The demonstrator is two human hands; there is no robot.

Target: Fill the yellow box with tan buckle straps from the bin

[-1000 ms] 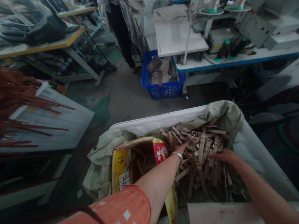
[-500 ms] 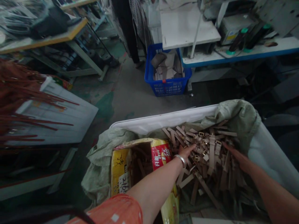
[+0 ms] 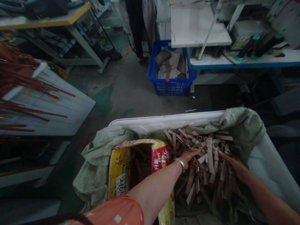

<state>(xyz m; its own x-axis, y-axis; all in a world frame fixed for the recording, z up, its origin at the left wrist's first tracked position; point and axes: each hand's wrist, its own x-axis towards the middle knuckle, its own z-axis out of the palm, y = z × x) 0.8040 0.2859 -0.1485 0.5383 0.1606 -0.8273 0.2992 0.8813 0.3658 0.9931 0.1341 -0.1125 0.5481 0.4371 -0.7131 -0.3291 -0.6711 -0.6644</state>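
Observation:
A heap of beige straps with small metal buckles (image 3: 210, 156) lies in a white bin (image 3: 171, 119) lined with green woven cloth. My left hand (image 3: 187, 158), a silver bangle at its wrist, reaches into the heap's left side; its visible fingers are stretched out and its fingertips are among the straps. On the right side, my right hand (image 3: 234, 164) has its fingers extended against the straps, partly sunk among them. Straps lie between the two hands. Beside my left forearm stands an open yellow and red cardboard box (image 3: 119, 167), with more straps inside.
Beyond the bin, a blue basket (image 3: 172, 86) holds cut pieces. At left, brown straps hang over a white container (image 3: 67, 106). A white worktable (image 3: 199, 28) stands at the back right. A person's legs (image 3: 136, 28) show behind the basket.
The view has shifted slightly. Straps between my hands have been pushed together and lie differently, and my right hand has moved a little left, closer to my left hand.

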